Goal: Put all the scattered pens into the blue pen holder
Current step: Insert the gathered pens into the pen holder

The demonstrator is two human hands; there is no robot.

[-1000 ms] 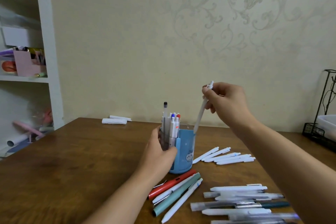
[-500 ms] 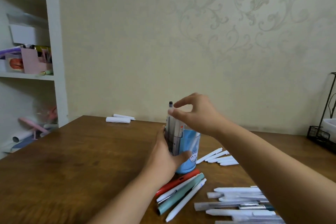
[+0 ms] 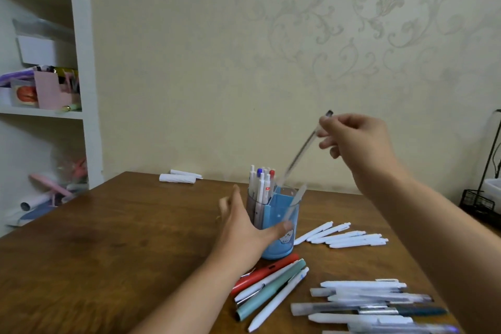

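Note:
The blue pen holder (image 3: 282, 244) stands mid-table with several white pens upright in its left compartment and one white pen leaning in the right one. My left hand (image 3: 244, 230) is beside it with fingers spread; only the thumb touches the holder's front. My right hand (image 3: 352, 141) is raised up and to the right of the holder and pinches a translucent grey pen (image 3: 303, 149) with a black tip, tilted, its lower end just above the rim. Scattered pens lie right of the holder (image 3: 344, 238), in front of it (image 3: 271, 285) and at bottom right (image 3: 374, 304).
Two white paper rolls (image 3: 179, 177) lie near the table's far edge. A white shelf unit (image 3: 84, 89) with clutter stands on the left. A black wire rack (image 3: 482, 203) sits at the right table edge. The wall is close behind the table.
The white pen my right hand held now leans in the holder. That hand then took the black-tipped grey pen from the left compartment and lifted it up-right. My left hand loosened from the holder.

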